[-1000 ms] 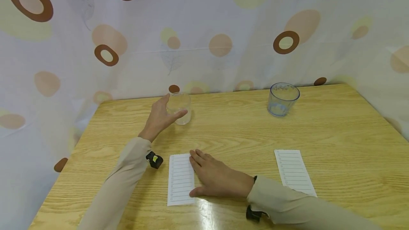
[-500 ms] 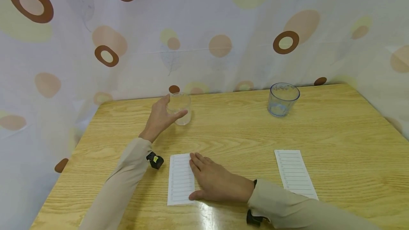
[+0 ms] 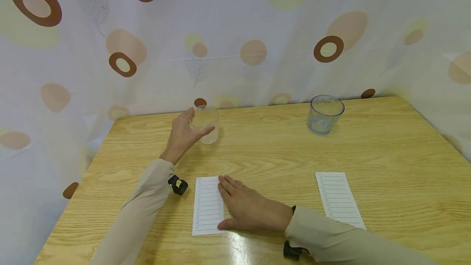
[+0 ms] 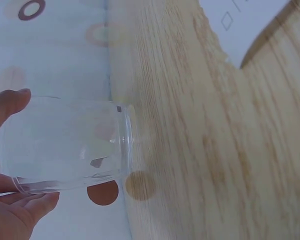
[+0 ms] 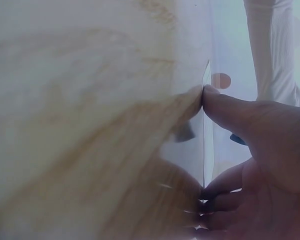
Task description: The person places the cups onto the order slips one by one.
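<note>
My left hand (image 3: 181, 137) holds a clear, colourless glass (image 3: 209, 118) near the table's back edge, left of the middle. In the left wrist view the glass (image 4: 70, 142) lies between the thumb on one side and the fingers on the other, its base close to the wood. At the front, my right hand (image 3: 248, 209) rests with extended fingers at the right edge of a lined checklist sheet (image 3: 207, 207). Thumb and fingertips (image 5: 210, 192) meet the sheet's edge in the right wrist view.
A blue-rimmed clear glass (image 3: 325, 115) stands upright at the back right of the wooden table (image 3: 272, 146). A second lined sheet (image 3: 340, 197) lies at the front right, its lower part near the right sleeve (image 3: 324, 232). A patterned curtain (image 3: 228, 23) hangs behind.
Almost nothing moves. Both hands keep their places, the left at the glass and the right at the sheet; only a tiny shift of the whole view shows.
</note>
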Demonstrator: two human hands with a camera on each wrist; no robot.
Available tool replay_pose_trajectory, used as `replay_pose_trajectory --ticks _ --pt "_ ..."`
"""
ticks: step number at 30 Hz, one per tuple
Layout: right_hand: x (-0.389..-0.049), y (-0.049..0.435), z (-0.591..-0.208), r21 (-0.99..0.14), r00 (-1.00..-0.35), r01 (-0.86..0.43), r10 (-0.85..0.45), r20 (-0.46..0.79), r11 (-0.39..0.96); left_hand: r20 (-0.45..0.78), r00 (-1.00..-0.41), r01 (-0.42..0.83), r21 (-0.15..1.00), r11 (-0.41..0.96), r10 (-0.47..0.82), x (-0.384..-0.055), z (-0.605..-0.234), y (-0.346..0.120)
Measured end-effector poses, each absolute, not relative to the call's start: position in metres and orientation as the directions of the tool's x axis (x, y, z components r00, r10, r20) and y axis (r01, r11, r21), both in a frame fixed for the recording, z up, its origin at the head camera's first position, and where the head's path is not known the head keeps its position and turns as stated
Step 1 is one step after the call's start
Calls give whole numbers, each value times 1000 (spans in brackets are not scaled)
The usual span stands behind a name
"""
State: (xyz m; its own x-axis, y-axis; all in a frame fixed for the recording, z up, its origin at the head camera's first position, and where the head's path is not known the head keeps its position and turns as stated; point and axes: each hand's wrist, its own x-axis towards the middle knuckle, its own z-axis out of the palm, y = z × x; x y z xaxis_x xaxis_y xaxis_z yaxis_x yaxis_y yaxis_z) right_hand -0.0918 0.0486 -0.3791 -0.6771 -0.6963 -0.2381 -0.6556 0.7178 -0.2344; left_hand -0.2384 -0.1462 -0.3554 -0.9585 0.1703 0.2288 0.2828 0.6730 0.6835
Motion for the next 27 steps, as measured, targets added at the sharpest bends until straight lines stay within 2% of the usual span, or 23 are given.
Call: replay_pose_trajectory --ticks 10,17,24,27 --pt "-92 51 -378 -237 -668 -666 -707 -231 707 238 -959 279 710 647 153 -235 -352 -147" --pt "-93 50 -378 -239 -671 -663 -704 -232 710 284 -953 297 812 502 105 -232 -352 -147" --pt "-93 50 -380 -236 -670 -667 -708 -225 707 221 -972 235 870 434 83 -233 -352 -151" --pt "-93 50 -380 -235 -672 -665 -705 -227 709 190 -977 211 919 334 95 -231 -352 -153"
